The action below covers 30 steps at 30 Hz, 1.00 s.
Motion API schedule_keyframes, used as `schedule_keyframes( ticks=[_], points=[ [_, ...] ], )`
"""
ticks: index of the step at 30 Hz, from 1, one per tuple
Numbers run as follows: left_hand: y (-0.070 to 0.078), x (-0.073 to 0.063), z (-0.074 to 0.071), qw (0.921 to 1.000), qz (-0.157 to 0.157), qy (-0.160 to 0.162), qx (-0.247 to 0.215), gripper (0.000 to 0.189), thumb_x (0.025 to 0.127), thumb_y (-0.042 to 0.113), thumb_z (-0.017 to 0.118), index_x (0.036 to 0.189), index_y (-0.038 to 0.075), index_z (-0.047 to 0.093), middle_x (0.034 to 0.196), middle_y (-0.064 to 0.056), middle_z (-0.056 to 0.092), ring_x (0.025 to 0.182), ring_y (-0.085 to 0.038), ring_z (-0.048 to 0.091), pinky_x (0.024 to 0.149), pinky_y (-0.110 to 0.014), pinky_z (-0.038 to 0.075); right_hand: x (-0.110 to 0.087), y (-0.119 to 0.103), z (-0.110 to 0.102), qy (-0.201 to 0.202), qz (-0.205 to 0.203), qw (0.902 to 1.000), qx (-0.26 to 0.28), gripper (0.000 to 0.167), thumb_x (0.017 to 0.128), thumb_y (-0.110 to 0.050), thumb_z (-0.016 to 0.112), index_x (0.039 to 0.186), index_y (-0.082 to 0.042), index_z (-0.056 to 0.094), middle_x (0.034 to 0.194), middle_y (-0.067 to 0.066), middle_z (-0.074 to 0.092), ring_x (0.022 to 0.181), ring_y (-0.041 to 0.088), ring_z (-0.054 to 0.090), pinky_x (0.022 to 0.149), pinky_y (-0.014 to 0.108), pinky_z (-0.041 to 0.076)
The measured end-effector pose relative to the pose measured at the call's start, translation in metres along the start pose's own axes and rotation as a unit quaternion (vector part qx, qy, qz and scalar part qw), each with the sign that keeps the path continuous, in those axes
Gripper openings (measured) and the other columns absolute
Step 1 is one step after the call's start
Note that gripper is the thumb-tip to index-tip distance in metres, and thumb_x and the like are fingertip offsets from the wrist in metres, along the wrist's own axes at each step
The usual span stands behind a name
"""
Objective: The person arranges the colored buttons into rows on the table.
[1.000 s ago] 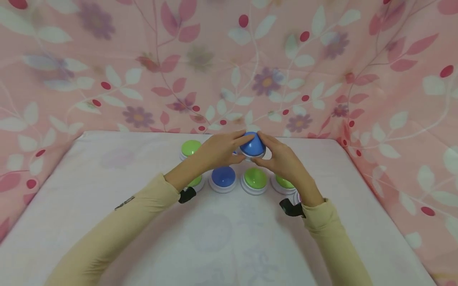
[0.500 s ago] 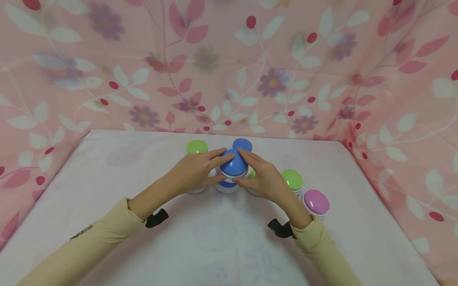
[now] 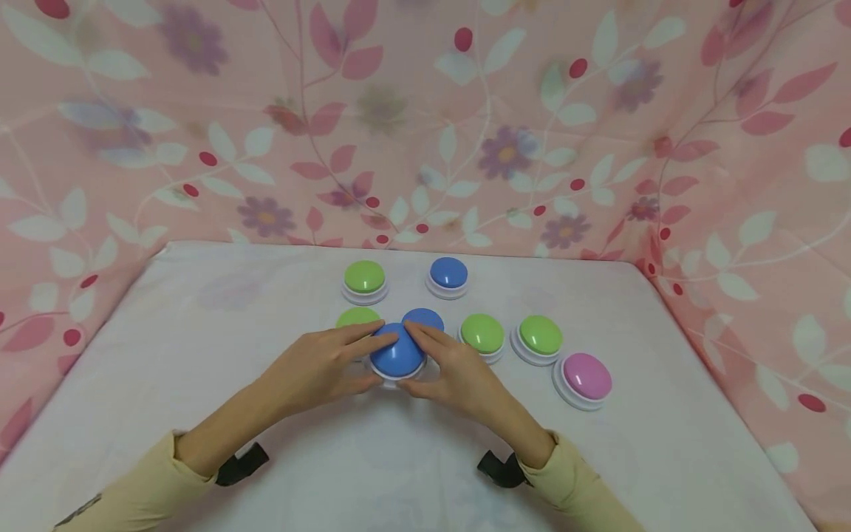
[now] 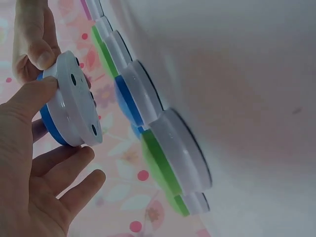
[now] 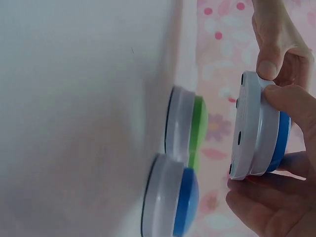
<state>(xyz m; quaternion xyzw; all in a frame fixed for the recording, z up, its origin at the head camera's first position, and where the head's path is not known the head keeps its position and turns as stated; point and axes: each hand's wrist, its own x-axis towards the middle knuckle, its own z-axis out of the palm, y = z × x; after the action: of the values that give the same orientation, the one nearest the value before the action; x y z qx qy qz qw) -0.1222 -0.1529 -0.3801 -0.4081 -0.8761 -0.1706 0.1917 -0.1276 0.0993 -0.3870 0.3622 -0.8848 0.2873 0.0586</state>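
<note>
Currently, your left hand (image 3: 322, 372) and right hand (image 3: 462, 375) pinch the nearest blue button (image 3: 397, 353) from nine and three o'clock, likely to balance it above the table (image 3: 385, 473).

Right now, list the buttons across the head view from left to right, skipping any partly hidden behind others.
Far green button, held blue button, far blue button, inner right green button, outer right green button, pink button.
</note>
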Motion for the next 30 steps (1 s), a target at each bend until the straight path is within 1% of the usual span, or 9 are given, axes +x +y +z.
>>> schedule_keyframes(
  ticks=[4,7,12,15,21,23,27,28,30],
  points=[
    [0.001,-0.019,0.002,0.9998,-0.015,0.002,-0.016,0.068,0.069,0.037,0.09,0.13,0.018,0.066,0.131,-0.01,0.065,0.106,-0.025,0.07,0.08,-0.036,0.059,-0.002,-0.006,0.013,-0.019,-0.014,0.9997,0.004,0.081,0.079,-0.03,0.085,0.145,-0.003,0.048,0.144,0.016,0.053,0.125,0.029,0.058,0.098,0.036,0.052],
    [0.002,-0.03,0.004,0.9994,-0.023,-0.004,-0.024,0.069,0.068,0.037,0.091,0.129,0.017,0.066,0.131,-0.01,0.065,0.106,-0.024,0.07,0.08,-0.036,0.059,-0.004,-0.011,0.021,-0.04,-0.015,0.999,0.007,0.081,0.08,-0.031,0.084,0.147,-0.004,0.046,0.145,0.015,0.052,0.125,0.028,0.059,0.098,0.035,0.052],
    [0.004,-0.042,0.006,0.9983,-0.043,-0.029,-0.026,0.07,0.069,0.039,0.09,0.13,0.016,0.065,0.131,-0.008,0.064,0.106,-0.023,0.07,0.08,-0.036,0.059,-0.004,-0.018,0.028,-0.073,0.002,0.9972,0.011,0.08,0.081,-0.032,0.082,0.147,-0.005,0.045,0.147,0.011,0.05,0.125,0.024,0.059,0.098,0.033,0.051],
    [0.004,-0.046,0.006,0.9973,-0.055,-0.042,-0.025,0.069,0.07,0.04,0.089,0.13,0.016,0.065,0.132,-0.009,0.064,0.105,-0.023,0.07,0.079,-0.037,0.06,-0.003,-0.022,0.032,-0.088,0.01,0.9961,0.006,0.08,0.082,-0.033,0.081,0.148,-0.005,0.045,0.146,0.01,0.05,0.124,0.023,0.059,0.099,0.032,0.051],
    [0.006,-0.051,0.004,0.9942,-0.072,-0.072,-0.035,0.066,0.073,0.034,0.088,0.132,0.018,0.064,0.133,-0.009,0.063,0.099,-0.024,0.072,0.076,-0.038,0.06,-0.002,-0.028,0.034,-0.127,0.042,0.9909,0.015,0.078,0.087,-0.031,0.078,0.15,-0.006,0.041,0.149,0.008,0.048,0.127,0.02,0.057,0.102,0.03,0.049],
    [0.006,-0.051,0.004,0.9926,-0.078,-0.085,-0.038,0.065,0.074,0.033,0.087,0.132,0.018,0.063,0.133,-0.008,0.063,0.098,-0.023,0.072,0.076,-0.038,0.06,-0.002,-0.028,0.035,-0.136,0.042,0.9898,0.013,0.077,0.087,-0.029,0.077,0.15,-0.005,0.04,0.149,0.009,0.047,0.127,0.019,0.056,0.101,0.03,0.049],
    [0.005,-0.053,0.004,0.9888,-0.095,-0.109,-0.038,0.064,0.075,0.034,0.086,0.133,0.02,0.063,0.134,-0.007,0.063,0.094,-0.022,0.072,0.074,-0.04,0.059,-0.004,-0.026,0.037,-0.146,0.027,0.9889,0.007,0.077,0.088,-0.027,0.076,0.151,-0.003,0.039,0.151,0.011,0.045,0.128,0.021,0.056,0.103,0.03,0.048],
    [0.004,-0.054,0.004,0.9878,-0.099,-0.114,-0.037,0.064,0.075,0.034,0.085,0.133,0.02,0.062,0.135,-0.007,0.062,0.094,-0.023,0.072,0.074,-0.041,0.059,-0.005,-0.026,0.038,-0.151,0.024,0.9882,0.006,0.078,0.088,-0.027,0.076,0.151,-0.003,0.037,0.151,0.012,0.044,0.13,0.021,0.055,0.103,0.03,0.047],
    [0.003,-0.054,0.003,0.986,-0.104,-0.124,-0.037,0.064,0.075,0.034,0.085,0.133,0.02,0.062,0.135,-0.007,0.062,0.093,-0.023,0.072,0.075,-0.042,0.059,-0.006,-0.027,0.038,-0.172,0.031,0.9845,0.01,0.081,0.089,-0.028,0.075,0.154,-0.005,0.033,0.155,0.011,0.04,0.134,0.021,0.05,0.106,0.032,0.045]
  ],
)
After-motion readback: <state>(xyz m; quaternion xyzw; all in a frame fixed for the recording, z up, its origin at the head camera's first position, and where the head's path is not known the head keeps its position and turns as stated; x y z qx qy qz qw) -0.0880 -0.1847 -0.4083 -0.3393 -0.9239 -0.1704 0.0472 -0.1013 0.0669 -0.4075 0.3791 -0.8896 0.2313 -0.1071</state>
